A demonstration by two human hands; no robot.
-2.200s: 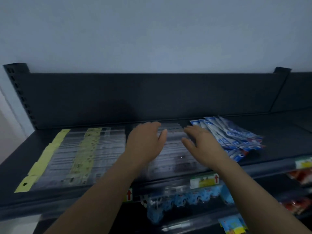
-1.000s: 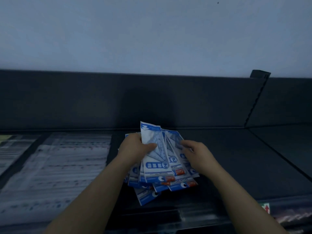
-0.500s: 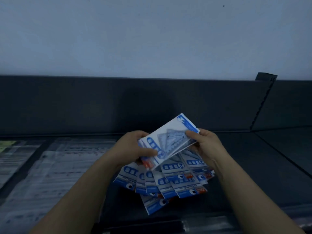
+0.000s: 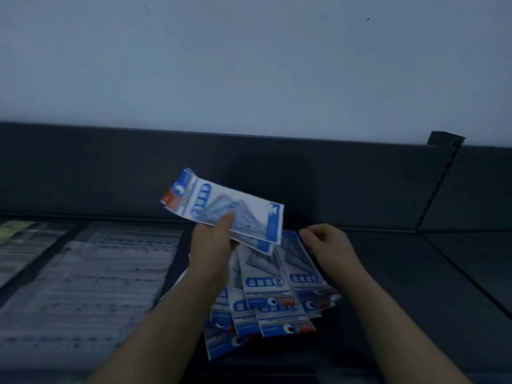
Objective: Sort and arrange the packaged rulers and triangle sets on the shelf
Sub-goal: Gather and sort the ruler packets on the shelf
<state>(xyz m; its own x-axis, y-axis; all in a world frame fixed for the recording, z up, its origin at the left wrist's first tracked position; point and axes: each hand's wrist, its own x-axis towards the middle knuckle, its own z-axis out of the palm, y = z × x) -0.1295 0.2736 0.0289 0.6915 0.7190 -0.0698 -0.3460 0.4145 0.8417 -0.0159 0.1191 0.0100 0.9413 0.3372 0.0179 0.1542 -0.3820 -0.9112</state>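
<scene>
Triangle-set packet [image 4: 221, 212]: white w/ blue print, held up in the air above the shelf [image 4: 415, 300], lying roughly sideways & tilted, red-and-blue end to the upper left, blue-edged end to the right. A second edge shows under its lower right corner, so poss. more than one packet; can't tell. The left hand [image 4: 213, 245] grasps it from below, thumb pressed on the front face near the lower edge, other fingers hidden behind.

Just under it, a pile of packets [image 4: 271, 300] of the same kind lies fanned out on the shelf, overlapping, blue printed ends toward the camera, one sticking out at the lower left. The left forearm crosses the pile's left side.

The right hand [image 4: 329, 245] is at the pile's upper right corner, fingers curled, apart from the raised packet. Can't tell if it pinches the top of the pile or only touches it.

Left of the pile, w/ a dark gap btwn: clear ruler packs [image 4: 91, 286] lying flat in rows, blurred. Far left, another flat pack w/ a yellow top [image 4: 16, 231].

Behind: dark back panel [image 4: 110, 173], notched post [image 4: 443, 173] at right, pale wall [image 4: 249, 65] above.
</scene>
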